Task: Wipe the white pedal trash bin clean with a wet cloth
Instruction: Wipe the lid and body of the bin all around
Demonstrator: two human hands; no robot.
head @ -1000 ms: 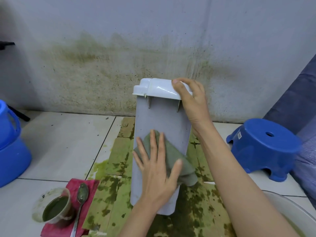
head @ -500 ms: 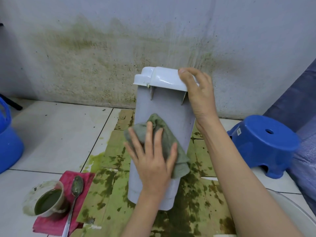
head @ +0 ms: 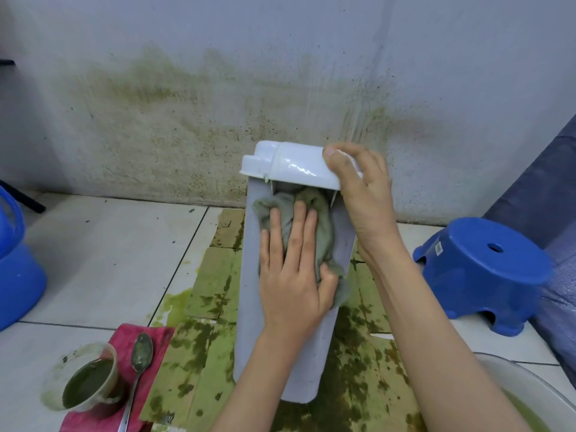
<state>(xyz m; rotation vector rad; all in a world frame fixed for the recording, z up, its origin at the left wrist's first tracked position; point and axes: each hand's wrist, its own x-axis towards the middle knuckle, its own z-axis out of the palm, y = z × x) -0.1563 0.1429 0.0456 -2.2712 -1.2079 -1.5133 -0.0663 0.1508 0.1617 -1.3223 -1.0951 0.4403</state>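
The white pedal trash bin (head: pixel 249 307) stands tilted on stained cardboard in the middle of the floor, its glossy base end (head: pixel 290 165) up toward the wall. My right hand (head: pixel 361 194) grips that upper end at its right corner. My left hand (head: pixel 293 275) presses a wet grey-green cloth (head: pixel 321 219) flat against the bin's side, just under the upper end. The fingers are spread over the cloth, which bunches up at the top.
Green-stained cardboard (head: pixel 212 291) covers the tiles under the bin. A cup of green liquid (head: pixel 90 381) and a spoon (head: pixel 138 363) sit on a pink cloth at lower left. A blue bucket (head: pixel 15 269) is far left, a blue stool (head: pixel 486 269) right, a basin rim (head: pixel 523 378) lower right.
My left hand has slid the cloth up the bin's side, from the middle to just under the upper end. My right hand keeps its hold on that end.
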